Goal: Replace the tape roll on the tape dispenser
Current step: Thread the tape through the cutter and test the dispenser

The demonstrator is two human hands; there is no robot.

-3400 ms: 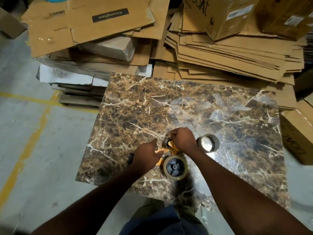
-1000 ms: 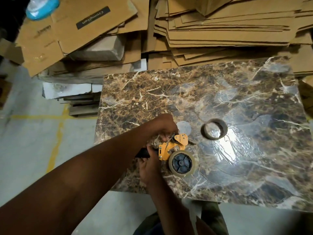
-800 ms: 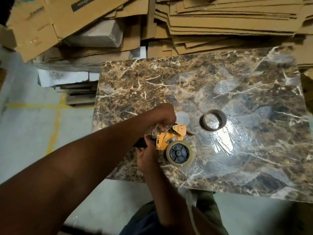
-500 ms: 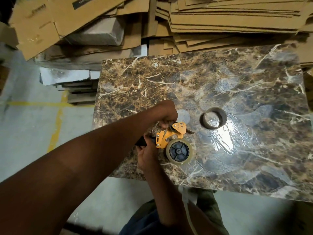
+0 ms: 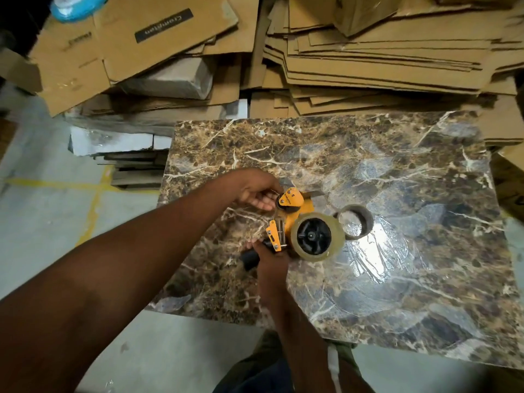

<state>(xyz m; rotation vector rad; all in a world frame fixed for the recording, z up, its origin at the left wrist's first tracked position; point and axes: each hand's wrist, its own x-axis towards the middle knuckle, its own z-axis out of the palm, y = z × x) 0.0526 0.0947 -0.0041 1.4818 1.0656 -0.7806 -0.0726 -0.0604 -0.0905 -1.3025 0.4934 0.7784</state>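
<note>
**Tape dispenser in both hands, over the marble table**

Item 1: tape dispenser (image 5: 292, 219), orange frame with a black handle. I hold it above the near-left part of the table (image 5: 397, 293). My right hand (image 5: 269, 260) is closed around the handle, which pokes out dark to the left of my fist. My left hand (image 5: 256, 191) comes in from the left with its fingers curled against the dispenser's front end, by the small roller; how tightly they pinch there I cannot tell.

Item 2: tape roll (image 5: 316, 236), clear-brown, seated on the dispenser's black hub and facing up at me.

Item 3: empty cardboard core (image 5: 355, 222), lying flat on the table just to the right of the roll, partly overlapped by it in my view. Nothing inside its ring but table surface.

Item 4: flattened cardboard boxes (image 5: 382, 52), stacked behind the table.
</note>
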